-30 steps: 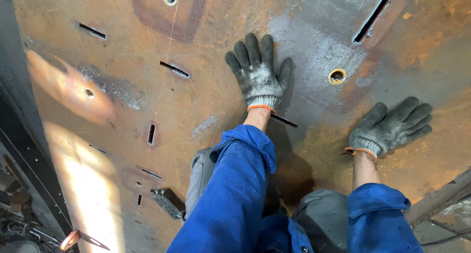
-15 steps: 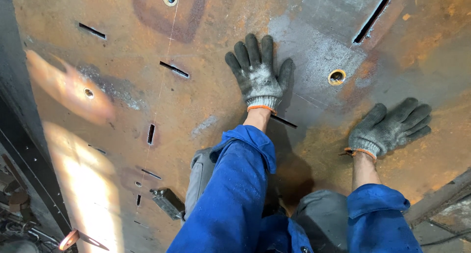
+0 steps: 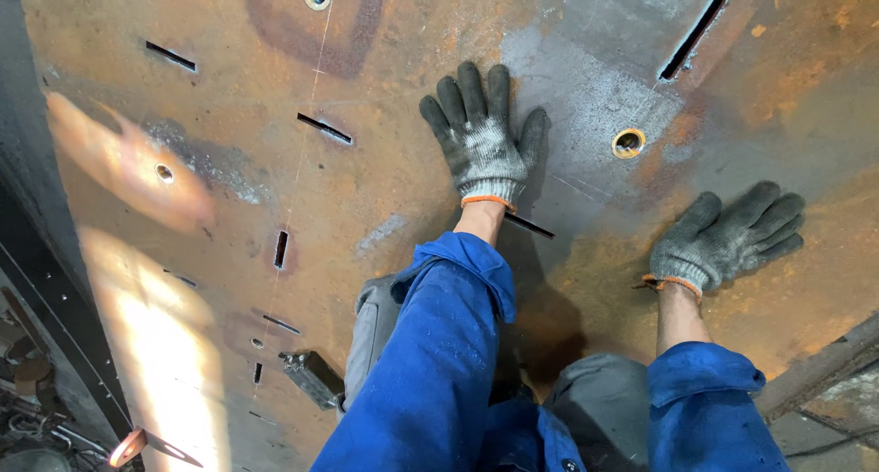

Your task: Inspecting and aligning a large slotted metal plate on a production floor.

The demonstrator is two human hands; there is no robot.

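A large rusty steel plate [image 3: 385, 188] with cut slots and round holes fills the view. My left hand [image 3: 481, 142], in a grey knit glove, lies flat on the plate with its fingers spread, just above a narrow slot [image 3: 529, 225]. My right hand [image 3: 728, 238], gloved the same, rests flat on the plate further right, fingers apart and pointing to the right. Neither hand holds anything. Both arms wear blue sleeves, and my knees in grey trousers [image 3: 600, 408] press on the plate below.
A brass-rimmed hole [image 3: 628, 142] sits between the hands. A long slot [image 3: 698, 30] lies at the upper right, several short slots [image 3: 324, 129] at the left. A small metal block [image 3: 313, 377] lies near my left knee. The plate's dark edge [image 3: 46, 271] drops off at left.
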